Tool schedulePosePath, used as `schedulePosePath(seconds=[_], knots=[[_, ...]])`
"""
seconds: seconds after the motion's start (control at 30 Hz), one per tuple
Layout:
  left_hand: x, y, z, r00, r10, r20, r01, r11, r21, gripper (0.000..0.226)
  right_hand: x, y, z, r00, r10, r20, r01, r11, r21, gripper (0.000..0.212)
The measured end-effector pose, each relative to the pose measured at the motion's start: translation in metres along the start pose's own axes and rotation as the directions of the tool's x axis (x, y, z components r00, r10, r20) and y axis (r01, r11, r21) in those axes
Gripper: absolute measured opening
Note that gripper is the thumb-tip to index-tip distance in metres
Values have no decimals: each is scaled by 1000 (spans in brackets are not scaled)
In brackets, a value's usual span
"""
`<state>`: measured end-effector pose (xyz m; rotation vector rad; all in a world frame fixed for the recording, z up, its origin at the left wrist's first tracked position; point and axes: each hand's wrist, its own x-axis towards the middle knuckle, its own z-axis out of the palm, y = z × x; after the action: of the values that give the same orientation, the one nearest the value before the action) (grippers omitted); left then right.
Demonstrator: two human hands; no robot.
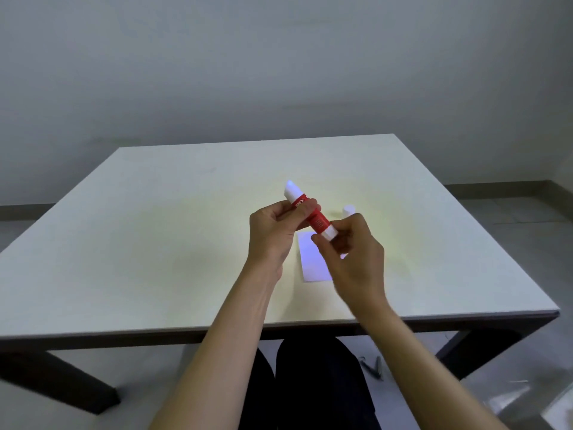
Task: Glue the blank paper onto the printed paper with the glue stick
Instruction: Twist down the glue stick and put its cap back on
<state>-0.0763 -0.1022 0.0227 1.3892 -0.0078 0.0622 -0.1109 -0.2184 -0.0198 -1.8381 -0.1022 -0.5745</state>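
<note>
Both hands grip the glue stick (pixel 311 211) above the bench (pixel 155 228): left hand (pixel 273 231) steadies the barrel, right hand (pixel 350 243) pinches its base, probably twisting glue out; paper (pixel 313 262) lies beneath.

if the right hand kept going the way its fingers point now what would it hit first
The right hand points up and left, toward the left hand. It already grips the lower white end of the glue stick, so it would probably meet the left hand's fingers on the red barrel first. Depth is hard to judge.
</note>
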Motion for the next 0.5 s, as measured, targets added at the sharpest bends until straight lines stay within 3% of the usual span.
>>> schedulePosePath(seconds=[0.03,0.07,0.1,0.17,0.2,0.23,0.27,0.3,0.43,0.5], knots=[[0,-1,1,1000,-6,-12,6,1000,0,6,-4,4,4,981,-179,-78,155,956,-249,16],[0,-2,2,1000,-5,-25,5,1000,8,5,-5,8,7,961,-259,-100,207,908,-365,21],[0,-3,2,999,0,-40,1,1000,19,6,-4,9,7,973,-212,-90,169,922,-348,26],[1,-4,0,998,-1,-64,2,1000,28,13,2,0,2,982,175,72,-172,984,-46,40],[1,-4,-1,998,-6,-70,9,999,33,15,7,-6,-2,898,370,238,-409,902,141,50],[1,-5,-2,997,-14,-70,17,999,38,15,11,-7,-7,773,482,413,-611,740,282,58],[0,-5,-2,998,-21,-67,24,999,41,14,15,-7,-11,678,503,536,-725,581,370,59],[-1,-5,-2,998,-26,-65,28,999,40,12,16,-4,-13,647,482,590,-759,482,439,53],[2,-2,-1,993,15,-119,-9,999,51,17,10,0,-7,765,431,478,-643,469,606,21],[5,-1,0,990,36,-133,-27,997,68,20,8,0,-2,749,422,510,-661,438,609,26]])
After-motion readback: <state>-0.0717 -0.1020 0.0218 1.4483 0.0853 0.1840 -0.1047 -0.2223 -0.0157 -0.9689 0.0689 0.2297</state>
